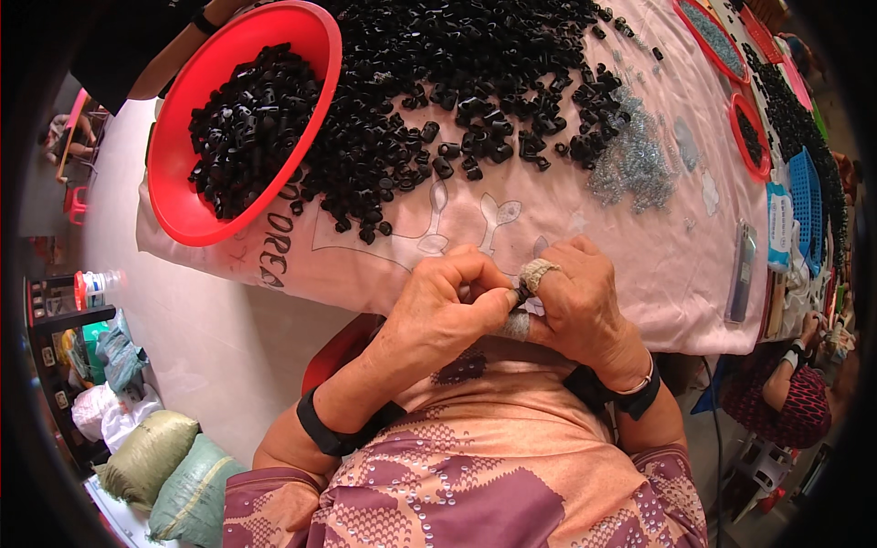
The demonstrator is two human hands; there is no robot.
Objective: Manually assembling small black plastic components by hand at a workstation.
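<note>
My left hand [449, 297] and my right hand [583, 297] meet at the near edge of the cloth-covered table, just above my lap. Both are closed, thumb and fingertips pinched together around a small black plastic piece [523, 294], which they mostly hide. Pale tape wraps a finger and the thumb of my right hand. Beyond my hands spreads a large heap of small black plastic pieces [475, 91], short and barrel-like. To its right lies a pile of small silvery metal springs [635, 160].
A red basin [315, 151] of black pieces stands at the left table edge, near another person's arm [174, 59]. Red trays [749, 137], a blue basket [807, 205] and a long clear-wrapped packet [742, 274] lie right. Stuffed sacks [151, 457] sit lower left; another person [786, 393] sits right.
</note>
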